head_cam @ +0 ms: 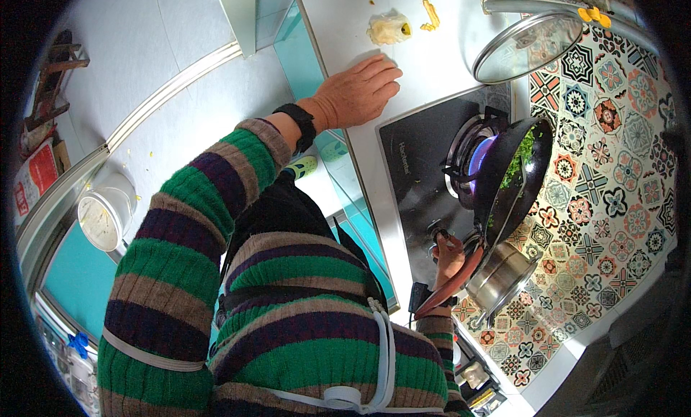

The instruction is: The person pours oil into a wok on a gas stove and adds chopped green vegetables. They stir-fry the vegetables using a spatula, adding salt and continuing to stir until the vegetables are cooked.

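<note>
My left hand (360,91) rests palm down on the white countertop (432,66) near its front edge, holding nothing. With my right hand (449,254) I grip the control knob (440,235) of the black gas hob (418,171). A blue flame (480,160) burns under a dark wok (541,171) on the burner. Chopped green pieces (513,166) lie in the wok, and a thin metal utensil (519,183) rests across it. The reddish-brown handle (451,287) passes over my right wrist and hides part of it.
Beside the wok stands a stainless steel pot (499,274). A glass lid (532,47) leans by the patterned tile wall (604,201). A pale, crumpled food scrap (388,29) lies beyond my left hand. On the floor is a white bucket (108,212).
</note>
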Action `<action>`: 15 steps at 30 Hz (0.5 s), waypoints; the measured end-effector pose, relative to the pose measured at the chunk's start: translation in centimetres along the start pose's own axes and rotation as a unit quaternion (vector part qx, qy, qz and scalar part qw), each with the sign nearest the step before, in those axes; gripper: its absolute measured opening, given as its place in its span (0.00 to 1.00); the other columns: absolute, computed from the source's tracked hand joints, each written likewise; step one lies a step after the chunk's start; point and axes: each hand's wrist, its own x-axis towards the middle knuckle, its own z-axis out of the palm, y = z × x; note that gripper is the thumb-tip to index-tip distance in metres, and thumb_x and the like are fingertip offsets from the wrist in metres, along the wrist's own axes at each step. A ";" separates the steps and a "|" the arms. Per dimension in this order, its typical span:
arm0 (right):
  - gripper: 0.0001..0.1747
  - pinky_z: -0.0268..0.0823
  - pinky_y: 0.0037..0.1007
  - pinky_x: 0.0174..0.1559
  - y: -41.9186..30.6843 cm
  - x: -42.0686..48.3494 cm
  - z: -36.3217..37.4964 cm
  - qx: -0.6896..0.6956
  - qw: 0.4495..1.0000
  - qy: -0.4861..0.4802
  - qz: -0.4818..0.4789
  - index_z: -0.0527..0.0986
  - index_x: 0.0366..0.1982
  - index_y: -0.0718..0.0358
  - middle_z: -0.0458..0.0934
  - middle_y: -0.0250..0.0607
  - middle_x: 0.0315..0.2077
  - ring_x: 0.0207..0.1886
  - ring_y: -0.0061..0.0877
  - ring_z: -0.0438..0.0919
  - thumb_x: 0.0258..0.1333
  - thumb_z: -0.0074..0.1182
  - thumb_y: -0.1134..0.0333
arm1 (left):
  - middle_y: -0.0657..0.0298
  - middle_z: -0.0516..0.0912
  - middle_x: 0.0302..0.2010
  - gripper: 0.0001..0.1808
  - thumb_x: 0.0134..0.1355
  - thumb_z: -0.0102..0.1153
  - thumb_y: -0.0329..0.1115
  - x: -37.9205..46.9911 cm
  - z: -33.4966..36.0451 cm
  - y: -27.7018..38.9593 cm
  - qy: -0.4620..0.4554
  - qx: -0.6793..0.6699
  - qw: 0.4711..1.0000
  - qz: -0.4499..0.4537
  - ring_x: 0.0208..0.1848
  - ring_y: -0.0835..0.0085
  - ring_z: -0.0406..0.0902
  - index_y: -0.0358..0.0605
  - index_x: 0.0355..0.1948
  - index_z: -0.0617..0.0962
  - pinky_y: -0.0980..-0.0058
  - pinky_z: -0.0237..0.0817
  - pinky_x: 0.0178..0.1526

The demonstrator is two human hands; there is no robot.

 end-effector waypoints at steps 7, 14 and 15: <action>0.23 0.60 0.22 0.19 -0.8 -0.1 0.3 -0.014 1.000 0.008 0.016 0.72 0.46 0.70 0.78 0.37 0.21 0.17 0.18 0.70 0.54 0.67 0.67 | 0.54 0.74 0.57 0.14 0.60 0.56 0.33 0.0 0.0 0.0 -0.004 0.001 1.000 -0.001 0.64 0.61 0.67 0.39 0.46 0.76 0.60 0.53 0.72; 0.22 0.61 0.22 0.20 -0.1 0.2 0.1 -0.007 1.000 0.008 0.003 0.72 0.47 0.69 0.78 0.35 0.21 0.18 0.17 0.71 0.54 0.66 0.67 | 0.54 0.74 0.58 0.15 0.59 0.56 0.32 0.0 -0.2 0.0 -0.012 0.001 1.000 0.000 0.64 0.61 0.67 0.39 0.47 0.77 0.59 0.53 0.72; 0.22 0.62 0.22 0.20 0.3 0.4 0.0 0.008 1.000 -0.002 -0.006 0.72 0.47 0.69 0.79 0.35 0.21 0.18 0.18 0.72 0.54 0.65 0.66 | 0.54 0.74 0.58 0.15 0.59 0.57 0.32 0.0 -0.2 0.0 -0.013 -0.002 1.000 0.000 0.64 0.61 0.67 0.39 0.47 0.77 0.59 0.53 0.72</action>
